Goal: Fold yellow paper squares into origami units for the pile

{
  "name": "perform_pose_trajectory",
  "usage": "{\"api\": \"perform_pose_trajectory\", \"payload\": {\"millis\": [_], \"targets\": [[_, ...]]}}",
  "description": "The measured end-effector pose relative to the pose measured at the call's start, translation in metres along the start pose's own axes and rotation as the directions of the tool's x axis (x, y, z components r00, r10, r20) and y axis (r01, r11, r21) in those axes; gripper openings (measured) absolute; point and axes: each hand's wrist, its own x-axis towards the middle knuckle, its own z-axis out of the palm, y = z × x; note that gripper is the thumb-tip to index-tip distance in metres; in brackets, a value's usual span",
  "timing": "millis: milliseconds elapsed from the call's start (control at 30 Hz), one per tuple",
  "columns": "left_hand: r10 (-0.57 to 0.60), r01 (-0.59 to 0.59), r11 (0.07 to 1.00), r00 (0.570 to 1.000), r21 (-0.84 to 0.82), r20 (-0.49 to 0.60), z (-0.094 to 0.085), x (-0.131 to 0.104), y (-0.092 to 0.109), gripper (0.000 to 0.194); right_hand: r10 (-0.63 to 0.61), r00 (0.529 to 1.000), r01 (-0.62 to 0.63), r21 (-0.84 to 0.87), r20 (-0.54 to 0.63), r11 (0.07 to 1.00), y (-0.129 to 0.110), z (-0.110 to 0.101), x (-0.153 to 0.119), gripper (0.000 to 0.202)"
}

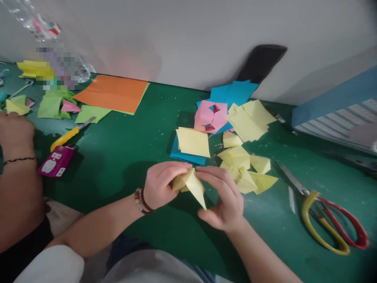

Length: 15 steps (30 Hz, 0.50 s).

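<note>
A folded pale yellow paper piece [192,184] is held over the front middle of the green table, one pointed flap hanging down. My left hand [161,182], with bracelets at the wrist, grips its left side between closed fingers. On the other side, the fingertips of my right hand [224,196] press against its top edge, and the thumb lies lower, apart from the flap. Just beyond my hands, yellow square sheets [194,142] rest on blue paper [188,156]. Folded yellow pieces [240,169] lie right of my right hand.
Scissors [308,192] lie at right. Behind are a pink paper shape [210,116], yellow sheets [251,120] and a dark object [262,65]. Orange paper [113,92], a yellow cutter [66,137], a purple box [57,161] and another person's arm [19,184] are left.
</note>
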Motion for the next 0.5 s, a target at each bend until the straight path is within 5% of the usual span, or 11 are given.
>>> {"api": "perform_pose_trajectory", "payload": {"millis": [67,233,500], "targets": [[0.034,-0.034,0.999,0.999,-0.003,-0.002,-0.002,0.002,-0.001,0.019,0.091,0.995,-0.085,0.153,-0.035,0.985,0.0,-0.002,0.0,0.054],[0.138,-0.138,0.99,0.99,0.0,0.019,-0.002,-0.001,-0.001,0.016,0.372,0.928,-0.355,0.309,0.003,0.882,0.001,-0.007,0.008,0.013],[0.219,-0.217,0.976,0.974,-0.031,0.055,0.0,-0.004,-0.001,0.012,0.303,0.946,-0.323,0.314,0.113,0.893,0.002,-0.009,0.014,0.006]]}}
